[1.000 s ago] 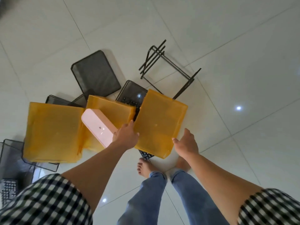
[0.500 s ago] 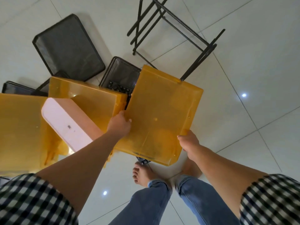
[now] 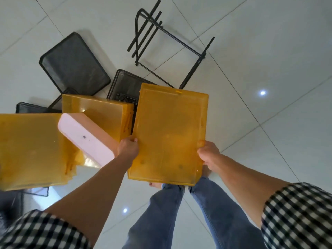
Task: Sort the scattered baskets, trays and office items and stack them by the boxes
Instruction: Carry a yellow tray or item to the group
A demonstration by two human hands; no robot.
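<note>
I hold a translucent amber plastic tray [image 3: 170, 133] upside down above the floor, in front of my legs. My left hand [image 3: 128, 148] grips its left edge and my right hand [image 3: 208, 155] grips its right edge. Two more amber trays lie to the left: one at mid-left [image 3: 100, 112] and a large one at the far left [image 3: 30, 150]. A pink rectangular box [image 3: 86, 139] rests across them.
Black mesh trays lie on the white tiled floor: one at upper left [image 3: 73, 63], one behind the held tray [image 3: 125, 81], others at far left [image 3: 34, 107]. A black wire rack frame [image 3: 161, 35] lies at the top. A keyboard [image 3: 125, 98] peeks out between the trays.
Both hands closed on the amber tray's edges and raised it off the floor toward me, turning it straighter. The view shifted with my head.
</note>
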